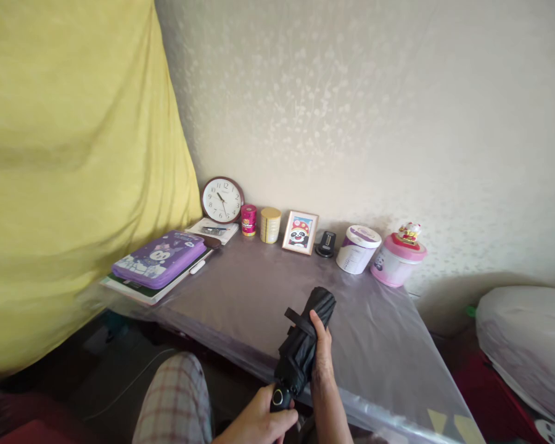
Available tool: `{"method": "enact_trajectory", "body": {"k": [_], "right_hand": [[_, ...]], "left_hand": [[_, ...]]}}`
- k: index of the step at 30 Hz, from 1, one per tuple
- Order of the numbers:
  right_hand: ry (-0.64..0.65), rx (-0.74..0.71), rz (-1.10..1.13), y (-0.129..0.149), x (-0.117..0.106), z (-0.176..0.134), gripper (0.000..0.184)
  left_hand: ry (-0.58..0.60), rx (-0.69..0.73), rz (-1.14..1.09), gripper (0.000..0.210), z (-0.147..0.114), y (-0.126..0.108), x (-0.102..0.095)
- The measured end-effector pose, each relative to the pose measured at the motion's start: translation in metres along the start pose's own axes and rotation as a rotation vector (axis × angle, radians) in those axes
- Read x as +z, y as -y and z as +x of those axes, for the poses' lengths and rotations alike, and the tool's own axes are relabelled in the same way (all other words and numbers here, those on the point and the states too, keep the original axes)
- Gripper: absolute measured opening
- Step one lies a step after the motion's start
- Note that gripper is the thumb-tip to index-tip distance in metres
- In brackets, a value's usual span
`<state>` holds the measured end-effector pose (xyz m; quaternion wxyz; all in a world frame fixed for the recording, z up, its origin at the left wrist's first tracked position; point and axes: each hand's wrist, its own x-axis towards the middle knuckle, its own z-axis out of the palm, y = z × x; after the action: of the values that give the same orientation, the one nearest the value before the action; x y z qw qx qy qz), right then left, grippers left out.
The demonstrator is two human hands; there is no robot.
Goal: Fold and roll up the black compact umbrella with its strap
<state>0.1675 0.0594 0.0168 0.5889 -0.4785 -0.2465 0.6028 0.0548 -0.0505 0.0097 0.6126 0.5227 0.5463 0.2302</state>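
black cloth is gathered in loose folds on a compact umbrella, which is held aslant over the near edge of the table, its top pointed away from the body. the handle is gripped by the left hand, its fingers curled round; the folds are clasped from the right by the right hand, thumb laid against them, the other fingers mostly hidden. a strap juts out to the left, apparently unfastened. for neat work, the handle is best held steady while the folds are smoothed one way and pressed flat. the strap should be kept outside the cloth, then drawn round snugly; if pressure is eased too early, bulging is likely.
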Motion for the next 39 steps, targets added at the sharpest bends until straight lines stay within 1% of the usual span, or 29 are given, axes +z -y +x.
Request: {"method": "enact_trajectory", "body": {"k": [1,2,3,4,5,6,9,11,12,13,14,15,16,17,19,21,23,25,27,30,33,36,39], "right_hand": [[0.018,0.014,-0.016,0.002,0.001,-0.002,0.053],[0.027,0.02,-0.037,0.002,0.002,-0.003,0.052],[0.023,0.012,-0.06,0.002,0.004,-0.004,0.052],[0.012,-0.006,-0.081,0.002,0.005,-0.004,0.052],[-0.004,-0.021,-0.098,0.0,0.006,-0.003,0.053],[-0.027,-0.029,-0.112,-0.001,0.007,-0.002,0.053],[-0.092,-0.012,-0.112,-0.007,0.008,0.002,0.054],[-0.096,0.008,-0.092,-0.009,0.008,0.002,0.056],[-0.084,0.011,-0.082,-0.008,0.008,0.001,0.057],[-0.064,0.011,-0.075,-0.007,0.008,-0.001,0.057],[-0.044,0.011,-0.069,-0.005,0.009,-0.004,0.056],[-0.026,0.009,-0.064,-0.003,0.009,-0.007,0.055],[-0.008,0.011,-0.058,-0.001,0.01,-0.01,0.053],[0.011,0.018,-0.051,0.001,0.011,-0.012,0.051],[0.043,0.039,-0.032,0.002,0.012,-0.016,0.047],[0.081,0.051,-0.015,0.0,0.014,-0.018,0.044],[0.11,0.038,-0.013,-0.002,0.015,-0.019,0.043],[0.119,0.011,-0.026,-0.004,0.017,-0.02,0.043],[0.124,-0.008,-0.036,-0.005,0.017,-0.021,0.043],[0.165,0.008,-0.016,-0.004,0.017,-0.023,0.042],[0.19,0.066,0.021,-0.004,0.017,-0.026,0.046],[0.213,0.12,0.061,-0.004,0.018,-0.03,0.048],[0.228,0.166,0.126,-0.004,0.018,-0.032,0.046]], "left_hand": [[-0.02,-0.002,0.027,0.026,0.002,0.004,0.002],[-0.094,-0.003,0.115,0.029,0.003,0.009,0.005],[-0.189,0.048,0.236,0.034,0.005,0.014,0.007],[-0.233,0.039,0.28,0.041,0.006,0.019,0.008],[-0.284,0.019,0.37,0.047,0.007,0.022,0.009],[-0.312,0.003,0.447,0.049,0.007,0.025,0.01],[-0.323,-0.039,0.588,0.048,0.003,0.022,0.008],[-0.288,-0.044,0.577,0.051,-0.003,0.015,0.003],[-0.269,-0.057,0.554,0.053,-0.006,0.011,-0.001],[-0.194,-0.001,0.475,0.049,-0.009,0.007,-0.006],[-0.118,0.071,0.346,0.04,-0.012,0.003,-0.012],[-0.032,0.067,0.182,0.036,-0.013,0.0,-0.018],[0.047,0.016,0.021,0.041,-0.013,-0.002,-0.025],[0.048,-0.007,-0.082,0.05,-0.013,-0.005,-0.031],[0.031,0.035,-0.244,0.067,-0.008,-0.011,-0.04],[0.019,0.06,-0.371,0.073,-0.003,-0.019,-0.044],[0.04,0.088,-0.431,0.072,0.0,-0.03,-0.042],[-0.012,0.189,-0.436,0.06,0.002,-0.039,-0.038],[-0.012,0.228,-0.464,0.051,0.002,-0.043,-0.033],[0.094,0.177,-0.595,0.044,0.005,-0.038,-0.029],[0.195,0.118,-0.673,0.047,0.011,-0.028,-0.027],[0.236,0.1,-0.722,0.054,0.015,-0.021,-0.027],[0.262,0.084,-0.772,0.056,0.016,-0.017,-0.026]]}}
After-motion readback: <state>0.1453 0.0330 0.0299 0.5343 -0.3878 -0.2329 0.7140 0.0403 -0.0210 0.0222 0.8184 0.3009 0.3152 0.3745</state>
